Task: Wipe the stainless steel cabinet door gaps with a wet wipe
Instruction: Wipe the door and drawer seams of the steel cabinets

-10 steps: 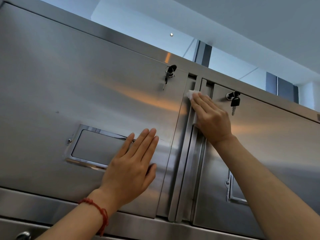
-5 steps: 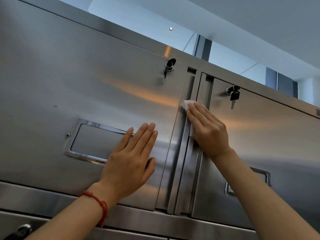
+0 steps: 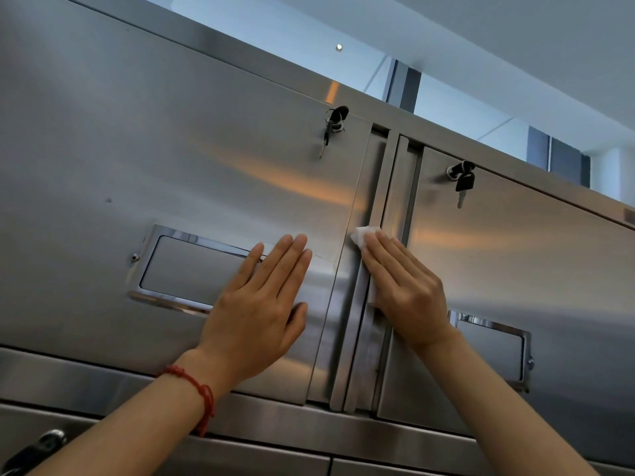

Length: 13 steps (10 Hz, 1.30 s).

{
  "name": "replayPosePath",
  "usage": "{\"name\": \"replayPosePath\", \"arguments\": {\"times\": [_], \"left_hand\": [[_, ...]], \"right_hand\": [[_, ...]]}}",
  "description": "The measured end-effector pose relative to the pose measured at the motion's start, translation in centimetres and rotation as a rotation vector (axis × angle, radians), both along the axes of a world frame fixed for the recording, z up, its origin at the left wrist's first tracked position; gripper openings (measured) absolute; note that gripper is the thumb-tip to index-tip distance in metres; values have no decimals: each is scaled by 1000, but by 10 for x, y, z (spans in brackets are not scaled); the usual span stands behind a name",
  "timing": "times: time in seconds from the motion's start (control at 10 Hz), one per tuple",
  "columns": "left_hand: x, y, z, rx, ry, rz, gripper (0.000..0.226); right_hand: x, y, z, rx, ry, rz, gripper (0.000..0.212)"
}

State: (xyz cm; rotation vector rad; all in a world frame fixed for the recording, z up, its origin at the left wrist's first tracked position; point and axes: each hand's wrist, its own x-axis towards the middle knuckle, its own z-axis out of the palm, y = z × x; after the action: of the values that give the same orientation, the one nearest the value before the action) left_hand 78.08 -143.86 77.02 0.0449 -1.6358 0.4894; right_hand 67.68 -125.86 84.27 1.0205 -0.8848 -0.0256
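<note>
Steel cabinet (image 3: 171, 132) fills the view from below. Left door (image 3: 206, 187) and right door (image 3: 515, 262) meet at a vertical post with channels either side: the door gap (image 3: 372, 187). Recessed handle (image 3: 192, 269) in the left door; a second one (image 3: 491, 348) partly behind the right wrist. A key (image 3: 331, 128) hangs in the left lock, another key (image 3: 464, 183) in the right.

Left hand (image 3: 254, 314): fingers straight and together, palm flat on the left door, holding nothing. Red cord bracelet (image 3: 196, 389) at the wrist.

Right hand (image 3: 409, 290): fingers extended, pressing the wet wipe (image 3: 365, 236) against the post about mid-height. Only a white corner shows beyond the fingertips; the rest is under the hand.

Judgement: a vertical pass along the gap is under way, lower stretch not yet covered. To do it well, push the wipe's edge into the channel with the fingertips rather than skating over the raised faces, keep pressure even, and run the stroke right to the bottom rail. Brace with the left palm so the door does not shift. Refold to a clean face once soiled.
</note>
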Motion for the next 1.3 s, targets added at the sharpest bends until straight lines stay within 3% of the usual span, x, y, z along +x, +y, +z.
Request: {"name": "replayPosePath", "arguments": {"times": [0.5, 0.8, 1.3], "left_hand": [[0, 0, 0, -4, 13, -5, 58], [0, 0, 0, -5, 15, -6, 58], [2, 1, 1, -15, 30, -8, 58]], "right_hand": [[1, 6, -35, 83, -74, -6, 50], [-1, 9, -54, 83, -28, 24, 28], [-11, 13, -83, 132, -36, 50, 24]]}}
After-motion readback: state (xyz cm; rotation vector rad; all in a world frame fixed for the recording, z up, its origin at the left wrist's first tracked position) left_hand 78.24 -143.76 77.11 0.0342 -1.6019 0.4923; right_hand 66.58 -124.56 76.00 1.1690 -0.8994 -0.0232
